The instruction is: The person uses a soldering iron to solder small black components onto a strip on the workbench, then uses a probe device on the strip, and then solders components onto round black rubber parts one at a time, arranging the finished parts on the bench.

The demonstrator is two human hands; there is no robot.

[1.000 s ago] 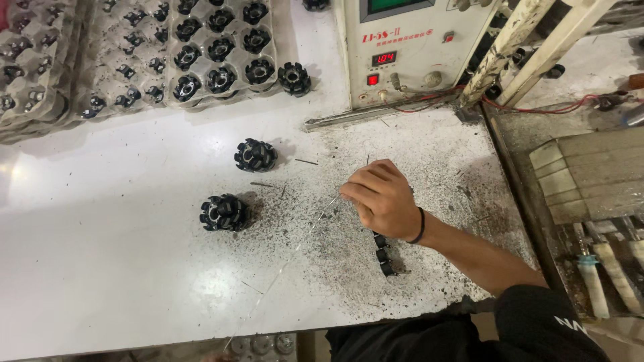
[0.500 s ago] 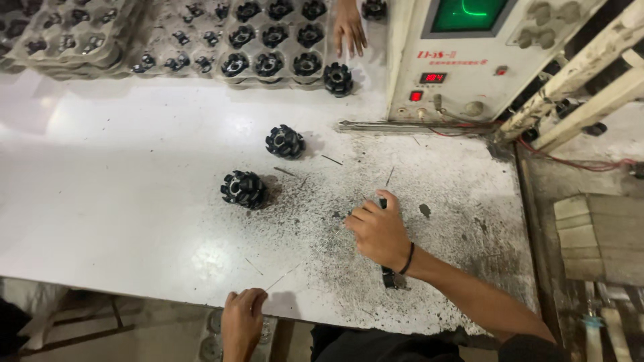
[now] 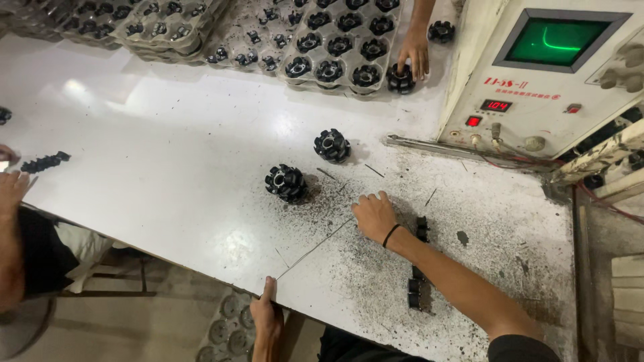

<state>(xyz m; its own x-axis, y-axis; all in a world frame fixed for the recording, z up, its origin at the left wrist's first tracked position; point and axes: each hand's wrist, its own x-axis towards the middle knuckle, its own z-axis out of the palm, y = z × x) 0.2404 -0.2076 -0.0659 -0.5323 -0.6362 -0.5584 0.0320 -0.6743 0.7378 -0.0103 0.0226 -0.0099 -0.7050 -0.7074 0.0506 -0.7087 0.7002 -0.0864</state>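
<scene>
The right hand (image 3: 374, 216) is resting knuckles-up on the speckled white desk (image 3: 168, 174), fingers curled loosely and grasping nothing that shows. The left hand (image 3: 267, 315) is gripping the near desk edge, fingers clenched over it. The nearest black toothed wheel (image 3: 286, 182) is sitting just left of the right hand, its hole pointing upward; a second wheel (image 3: 331, 145) is lying farther off. Far right, a cream box-shaped tester (image 3: 537, 87) is showing a green screen, a small red display and a red label. Another person's hand (image 3: 414, 52) is touching a wheel by the far trays (image 3: 335, 40).
</scene>
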